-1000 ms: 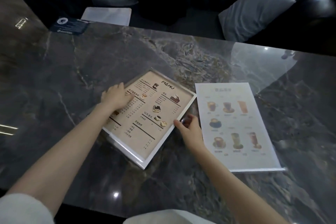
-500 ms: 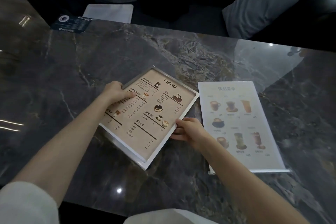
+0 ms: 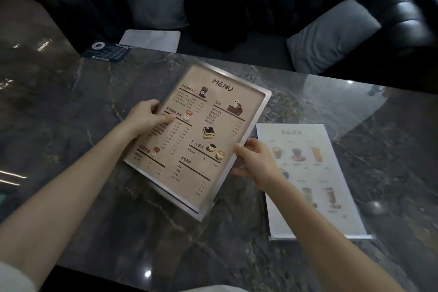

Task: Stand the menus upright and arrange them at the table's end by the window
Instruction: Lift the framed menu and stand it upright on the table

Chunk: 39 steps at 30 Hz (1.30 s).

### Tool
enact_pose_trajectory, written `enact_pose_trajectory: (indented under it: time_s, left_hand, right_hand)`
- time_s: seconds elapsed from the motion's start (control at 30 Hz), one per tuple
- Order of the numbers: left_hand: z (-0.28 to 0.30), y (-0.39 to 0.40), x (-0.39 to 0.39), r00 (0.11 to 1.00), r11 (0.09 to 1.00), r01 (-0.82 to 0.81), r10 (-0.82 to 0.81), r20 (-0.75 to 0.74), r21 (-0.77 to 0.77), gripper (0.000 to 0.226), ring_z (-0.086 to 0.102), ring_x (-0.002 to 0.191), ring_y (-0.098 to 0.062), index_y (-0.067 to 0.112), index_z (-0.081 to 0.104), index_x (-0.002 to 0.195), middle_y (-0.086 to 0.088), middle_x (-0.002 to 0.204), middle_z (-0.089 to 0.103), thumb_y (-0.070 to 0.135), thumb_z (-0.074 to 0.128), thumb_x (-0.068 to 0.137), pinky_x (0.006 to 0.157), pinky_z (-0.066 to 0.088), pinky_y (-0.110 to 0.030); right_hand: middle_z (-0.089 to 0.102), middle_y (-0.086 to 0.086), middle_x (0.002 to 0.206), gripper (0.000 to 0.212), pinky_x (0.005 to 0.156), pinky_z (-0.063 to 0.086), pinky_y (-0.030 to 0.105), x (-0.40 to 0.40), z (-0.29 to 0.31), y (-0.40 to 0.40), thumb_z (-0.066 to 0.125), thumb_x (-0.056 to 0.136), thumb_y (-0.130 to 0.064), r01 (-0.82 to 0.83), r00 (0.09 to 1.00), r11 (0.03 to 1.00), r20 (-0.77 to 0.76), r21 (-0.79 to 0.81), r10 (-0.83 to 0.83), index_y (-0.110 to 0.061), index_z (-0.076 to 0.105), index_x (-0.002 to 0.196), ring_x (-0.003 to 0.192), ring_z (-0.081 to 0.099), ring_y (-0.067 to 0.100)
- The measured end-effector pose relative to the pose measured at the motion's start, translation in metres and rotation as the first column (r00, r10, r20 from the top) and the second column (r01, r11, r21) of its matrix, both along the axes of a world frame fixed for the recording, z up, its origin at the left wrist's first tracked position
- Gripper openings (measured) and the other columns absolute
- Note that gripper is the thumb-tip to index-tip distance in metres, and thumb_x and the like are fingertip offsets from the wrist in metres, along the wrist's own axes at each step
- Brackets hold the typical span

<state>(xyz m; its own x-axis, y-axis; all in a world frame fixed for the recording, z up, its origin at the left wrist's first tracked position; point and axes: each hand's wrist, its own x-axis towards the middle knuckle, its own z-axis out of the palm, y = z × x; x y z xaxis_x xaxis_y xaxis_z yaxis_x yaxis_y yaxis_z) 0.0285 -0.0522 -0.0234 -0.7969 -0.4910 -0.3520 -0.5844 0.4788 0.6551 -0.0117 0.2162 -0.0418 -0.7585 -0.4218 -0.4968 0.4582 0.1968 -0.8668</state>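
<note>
A beige framed menu (image 3: pixel 201 130) headed "MENU" is lifted off the dark marble table (image 3: pixel 71 106), tilted with its top edge raised away from me. My left hand (image 3: pixel 147 117) grips its left edge, thumb on the printed face. My right hand (image 3: pixel 254 161) holds its right edge near the lower corner. A white drinks menu (image 3: pixel 315 173) in a clear stand lies flat on the table to the right, its base strip toward me; my right wrist covers part of its left side.
A dark blue card (image 3: pixel 107 51) lies at the table's far left edge. Across the table is a black tufted sofa (image 3: pixel 403 21) with grey cushions (image 3: pixel 329 35), a black bag (image 3: pixel 216 7) and a white sheet (image 3: pixel 151 39) on the seat.
Both hands closed on the beige menu's side edges and raised it from flat on the table, up and away from me. The white menu has not moved.
</note>
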Motion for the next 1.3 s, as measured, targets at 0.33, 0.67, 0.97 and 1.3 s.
enact_pose_trajectory:
  time_s: [0.33, 0.67, 0.97, 1.3]
  left_hand:
    - [0.004, 0.022, -0.006, 0.952, 0.974, 0.027, 0.043, -0.303, 0.225, 0.034, 0.062, 0.083, -0.007, 0.013, 0.056, 0.107, 0.007, 0.092, 0.063, 0.020, 0.071, 0.077, 0.066, 0.052, -0.022]
    - [-0.005, 0.025, 0.009, 0.921, 0.974, 0.049, 0.042, -0.388, 0.222, 0.032, 0.063, 0.086, -0.005, 0.018, 0.055, 0.106, 0.010, 0.095, 0.064, 0.022, 0.070, 0.078, 0.062, 0.051, -0.016]
    - [-0.014, 0.028, 0.039, 0.900, 0.959, 0.066, 0.062, -0.431, 0.276, 0.045, 0.055, 0.095, 0.006, 0.029, 0.049, 0.121, 0.020, 0.105, 0.059, 0.018, 0.066, 0.081, 0.066, 0.049, -0.007]
    - [-0.020, 0.028, 0.069, 0.893, 0.960, 0.018, 0.109, -0.436, 0.278, 0.066, 0.054, 0.113, -0.015, 0.024, 0.035, 0.141, 0.000, 0.126, 0.056, 0.013, 0.064, 0.082, 0.095, 0.046, -0.033]
  right_hand:
    - [0.064, 0.028, 0.097, 0.011, 0.068, 0.059, 0.054, 0.019, 0.012, 0.009, 0.049, 0.092, -0.016, 0.117, 0.926, 0.991, -0.367, 0.063, -0.086, -0.015, 0.048, 0.082, 0.090, 0.066, 0.040]
    - [0.066, 0.012, 0.090, 0.018, 0.070, 0.058, 0.054, 0.045, 0.002, 0.013, 0.049, 0.092, -0.018, 0.122, 0.875, 0.989, -0.480, 0.079, -0.069, -0.030, 0.046, 0.079, 0.088, 0.066, 0.031]
    - [0.062, -0.008, 0.087, 0.012, 0.078, 0.057, 0.051, 0.070, 0.003, 0.011, 0.049, 0.093, -0.013, 0.074, 0.849, 0.995, -0.527, 0.067, -0.028, -0.023, 0.047, 0.087, 0.090, 0.065, 0.021]
    - [0.058, -0.007, 0.105, 0.006, 0.064, 0.048, 0.001, 0.096, -0.004, 0.010, 0.045, 0.094, -0.017, -0.064, 0.834, 0.986, -0.535, 0.157, 0.139, -0.020, 0.040, 0.096, 0.105, 0.060, 0.016]
